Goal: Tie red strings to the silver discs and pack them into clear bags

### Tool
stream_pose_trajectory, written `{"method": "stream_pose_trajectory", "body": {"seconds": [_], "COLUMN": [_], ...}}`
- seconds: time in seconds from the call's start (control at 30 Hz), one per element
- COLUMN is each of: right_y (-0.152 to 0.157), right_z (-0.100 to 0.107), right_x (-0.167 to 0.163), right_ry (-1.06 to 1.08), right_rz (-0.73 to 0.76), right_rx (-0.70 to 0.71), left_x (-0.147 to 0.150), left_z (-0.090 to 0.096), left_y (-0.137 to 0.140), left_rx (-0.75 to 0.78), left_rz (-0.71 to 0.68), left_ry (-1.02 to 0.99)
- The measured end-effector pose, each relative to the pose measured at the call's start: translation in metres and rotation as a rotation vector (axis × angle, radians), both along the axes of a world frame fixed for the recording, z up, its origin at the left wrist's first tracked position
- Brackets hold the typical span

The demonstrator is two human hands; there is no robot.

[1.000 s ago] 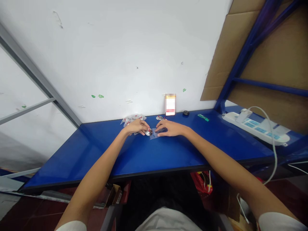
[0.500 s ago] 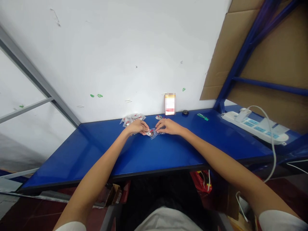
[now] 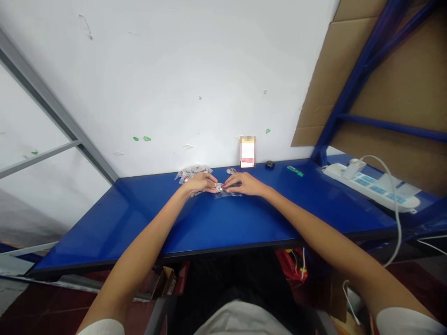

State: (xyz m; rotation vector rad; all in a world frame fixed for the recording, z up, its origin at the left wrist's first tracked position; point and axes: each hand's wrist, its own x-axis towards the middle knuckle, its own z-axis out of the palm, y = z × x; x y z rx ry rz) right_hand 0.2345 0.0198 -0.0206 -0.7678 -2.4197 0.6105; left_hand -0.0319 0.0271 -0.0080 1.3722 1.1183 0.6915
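Note:
A small round silver disc [image 3: 219,187] with a red part sits between my two hands over the blue table. My left hand [image 3: 201,183] is closed, pinching the disc's left edge with thumb and fingertips. From the other side, my right hand [image 3: 244,183] pinches at the red part [image 3: 224,185]. Clear plastic film [image 3: 220,195] lies just below the fingertips; whether it is joined to the disc I cannot tell. Behind my left hand is a pile of clear-bagged silver discs [image 3: 193,171] with red marks. Another silver disc [image 3: 231,171] with red lies behind my right hand.
A lit phone [image 3: 247,152] leans against the white wall at the back of the blue table [image 3: 223,223]. To its right are a small black object [image 3: 270,164] and a green object [image 3: 295,170]. A white power strip [image 3: 372,186] with a cable lies at the right.
The disc has turned between my hands, and my right fingers have moved left onto its red part. The plastic film now lies lower and flatter beneath them. The view has shifted slightly.

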Motion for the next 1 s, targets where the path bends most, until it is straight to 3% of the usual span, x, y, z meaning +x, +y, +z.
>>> {"method": "stream_pose_trajectory", "body": {"seconds": [0.43,0.77,1.0], "right_y": [-0.008,-0.012,0.0], "right_z": [0.002,0.003,-0.002], "right_x": [-0.006,-0.009,-0.007], "right_ry": [-0.065,0.014,0.272], "right_rz": [0.0,0.023,0.013], "right_rx": [-0.002,-0.073,-0.427], "left_x": [0.009,0.015,0.02], "left_z": [-0.003,-0.012,-0.015], "left_y": [-0.008,-0.008,-0.007], "left_rx": [0.089,0.109,0.171], "left_rz": [-0.166,-0.137,-0.084], "left_ry": [0.026,-0.044,-0.09]}}
